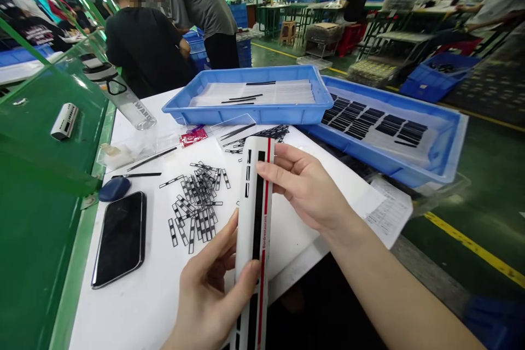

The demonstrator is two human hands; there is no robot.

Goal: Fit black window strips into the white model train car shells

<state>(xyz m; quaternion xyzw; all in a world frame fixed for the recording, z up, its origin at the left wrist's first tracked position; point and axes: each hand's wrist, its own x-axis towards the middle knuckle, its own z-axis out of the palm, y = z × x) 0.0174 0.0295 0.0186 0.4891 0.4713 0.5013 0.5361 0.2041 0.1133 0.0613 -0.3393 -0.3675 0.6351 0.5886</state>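
Observation:
Both my hands hold a long white strip (pixel 255 213) with a black band and a red stripe along it, upright over the white table (pixel 135 306). My left hand (pixel 209 295) grips its lower part, thumb on the front. My right hand (pixel 305 186) pinches its upper part from the right, fingers pressed on the strip. A pile of small black frame-shaped pieces (pixel 199 199) lies on the table just left of the strip.
A black phone (pixel 120 238) and a dark blue oval object (pixel 114 188) lie at the left. Two blue trays (pixel 250 115) (pixel 410 167) with sheets stand behind. A clear bottle (pixel 130 105) stands on the left. People work in the background. Paper sheet (pixel 389 210) lies right.

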